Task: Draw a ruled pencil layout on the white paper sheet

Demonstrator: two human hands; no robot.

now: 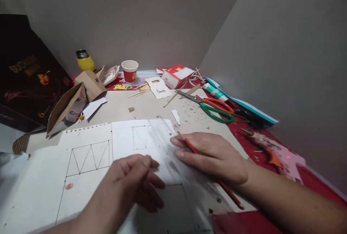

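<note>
My right hand (214,156) is closed on a red pencil (229,192), which slants under the palm with its tip near the fingertips. The same hand also grips a clear plastic ruler (173,165), blurred and see-through. Loosely curled and with fingers apart, my left hand (132,183) hovers over the paper holding nothing. Beneath the ruler lies a white sheet (123,136) with a faint pencil drawing. To its left, a notebook page (40,176) carries a ruled zigzag figure in dark lines.
Scissors (217,109) with orange and green handles lie at the right. A pink glue gun (282,154) rests on the red cloth. At the back stand a paper cup (130,72) and a yellow bottle (85,61). A dark box (29,75) and cardboard pieces (66,109) are left.
</note>
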